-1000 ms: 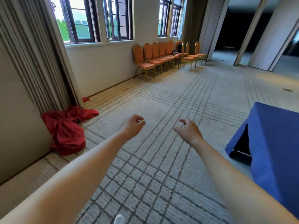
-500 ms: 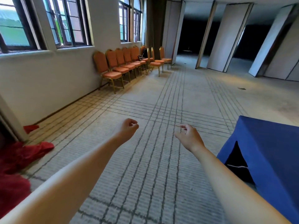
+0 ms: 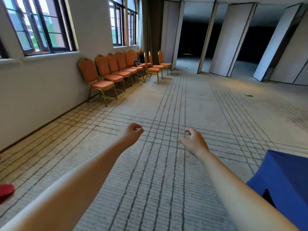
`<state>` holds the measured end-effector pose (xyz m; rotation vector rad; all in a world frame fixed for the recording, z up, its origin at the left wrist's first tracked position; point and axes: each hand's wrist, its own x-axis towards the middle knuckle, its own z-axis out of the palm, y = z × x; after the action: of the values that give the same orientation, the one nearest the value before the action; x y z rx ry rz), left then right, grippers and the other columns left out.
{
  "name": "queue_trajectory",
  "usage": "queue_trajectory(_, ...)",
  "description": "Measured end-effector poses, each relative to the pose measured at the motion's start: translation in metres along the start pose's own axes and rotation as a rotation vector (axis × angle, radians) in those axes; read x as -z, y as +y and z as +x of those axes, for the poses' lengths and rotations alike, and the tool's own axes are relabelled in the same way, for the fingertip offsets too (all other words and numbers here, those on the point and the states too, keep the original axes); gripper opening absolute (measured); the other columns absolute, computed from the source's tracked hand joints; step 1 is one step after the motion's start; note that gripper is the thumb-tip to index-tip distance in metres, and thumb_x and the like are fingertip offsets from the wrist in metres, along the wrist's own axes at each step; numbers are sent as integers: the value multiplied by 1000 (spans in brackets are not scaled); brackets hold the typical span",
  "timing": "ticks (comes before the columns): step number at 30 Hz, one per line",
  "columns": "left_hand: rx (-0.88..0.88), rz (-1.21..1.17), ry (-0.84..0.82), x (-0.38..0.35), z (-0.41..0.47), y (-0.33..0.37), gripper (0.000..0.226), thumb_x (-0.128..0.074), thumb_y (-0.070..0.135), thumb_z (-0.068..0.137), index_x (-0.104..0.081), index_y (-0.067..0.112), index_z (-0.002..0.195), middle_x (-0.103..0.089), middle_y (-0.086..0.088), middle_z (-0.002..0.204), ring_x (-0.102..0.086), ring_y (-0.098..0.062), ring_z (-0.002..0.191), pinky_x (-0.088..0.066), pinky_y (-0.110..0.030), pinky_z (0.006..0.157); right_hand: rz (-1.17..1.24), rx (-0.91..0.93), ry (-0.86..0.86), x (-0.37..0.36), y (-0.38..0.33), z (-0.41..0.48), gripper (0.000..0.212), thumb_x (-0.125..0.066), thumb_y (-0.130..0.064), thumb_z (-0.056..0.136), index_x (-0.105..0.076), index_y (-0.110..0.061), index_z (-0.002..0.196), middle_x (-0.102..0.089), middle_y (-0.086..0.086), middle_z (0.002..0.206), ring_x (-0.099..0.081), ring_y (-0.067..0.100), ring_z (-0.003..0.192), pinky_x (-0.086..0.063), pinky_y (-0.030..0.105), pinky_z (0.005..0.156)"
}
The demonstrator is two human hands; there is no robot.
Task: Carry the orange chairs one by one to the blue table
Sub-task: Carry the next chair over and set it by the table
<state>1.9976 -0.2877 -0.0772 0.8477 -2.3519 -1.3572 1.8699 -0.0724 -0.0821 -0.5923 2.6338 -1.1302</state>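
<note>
A row of several orange chairs with gold frames stands along the left wall under the windows; the nearest orange chair (image 3: 97,81) is well ahead of my hands. The blue table (image 3: 286,177), draped in blue cloth, shows at the lower right edge. My left hand (image 3: 132,135) and my right hand (image 3: 193,142) reach out over the carpet with loosely curled fingers and hold nothing. Both hands are far from the chairs.
A dark bag (image 3: 140,59) lies on one of the far chairs. Red cloth (image 3: 5,191) lies on the floor at the left edge. Folding wall panels (image 3: 231,39) stand at the back right with dark openings between them. Patterned carpet stretches ahead.
The view has moved forward and turned right: the chairs are nearer and larger, the red cloth and curtain have slid off to the left, and the blue table has dropped toward the lower right corner.
</note>
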Motion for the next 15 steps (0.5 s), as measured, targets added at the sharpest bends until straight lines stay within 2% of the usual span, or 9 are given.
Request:
queue_trajectory(2, 4, 13, -2, -9, 44, 7, 26, -57, 26, 94, -62, 13, 116, -65, -5, 112, -65, -24, 99, -49, -33, 86, -5, -4, 4, 3, -1, 47, 56, -62, -35, 89, -47, -19, 139, -43, 7, 147, -48, 23, 129, -42, 34, 98)
queue_trajectory(5, -7, 37, -12, -20, 116, 19, 15, -55, 25, 96, -60, 17, 107, -64, -3, 102, -66, -25, 95, -48, -27, 70, -22, -4, 12, 5, -3, 119, 55, -62, -36, 89, -47, -19, 139, -42, 6, 147, -53, 21, 119, -40, 29, 87)
queue_trajectory(7, -8, 48, -17, -28, 166, 22, 16, -55, 27, 95, -60, 18, 107, -65, -3, 103, -66, -23, 92, -48, -28, 69, -18, -12, 1, 3, -3, 167, 55, -62, -35, 90, -46, -18, 140, -41, 5, 147, -55, 19, 107, -38, 27, 83)
queue_trajectory(9, -19, 61, -32, -35, 220, 26, 17, -55, 29, 95, -62, 17, 105, -66, -3, 101, -66, -23, 90, -49, -32, 72, -17, -7, 7, 0, -4, 219, 56, -62, -34, 91, -45, -18, 141, -40, 6, 149, -54, 21, 115, -40, 28, 86)
queue_trajectory(11, -24, 58, -40, -44, 283, 30, 25, -55, 31, 94, -63, 16, 113, -67, -4, 104, -67, -24, 92, -51, -34, 78, -24, 7, 22, -5, -6, 278, 57, -62, -34, 90, -44, -18, 142, -40, 5, 150, -50, 22, 126, -41, 31, 92)
queue_trajectory(15, -58, 69, -39, -49, 413, 48, 35, -57, 33, 93, -61, 16, 124, -65, -4, 116, -64, -18, 99, -53, -33, 85, -19, 11, 45, -5, -21, 403, 59, -63, -35, 89, -43, -19, 143, -39, 6, 149, -49, 25, 128, -43, 32, 93)
